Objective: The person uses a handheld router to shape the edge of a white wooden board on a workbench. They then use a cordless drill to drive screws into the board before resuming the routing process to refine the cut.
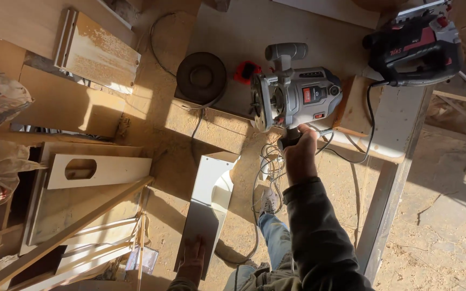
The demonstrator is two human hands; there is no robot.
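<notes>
My right hand (300, 153) grips the lower black handle of a grey router (293, 97), holding it on its side above the sawdust floor near the table edge. The tool's round base faces left and its second grey handle points up. My left hand (192, 260) rests flat on the near end of a white board (207, 202) that has a curved cut-out along its right side and stands tilted on the floor. My jeans leg and shoe (268, 202) show between the two hands.
A black and red circular saw (415, 46) lies on the pale work table (392, 148). A dark round disc (201, 77) sits on a board to the router's left. Wooden boards, one with a slot (95, 171), and slats fill the left. Cables trail over the sawdust.
</notes>
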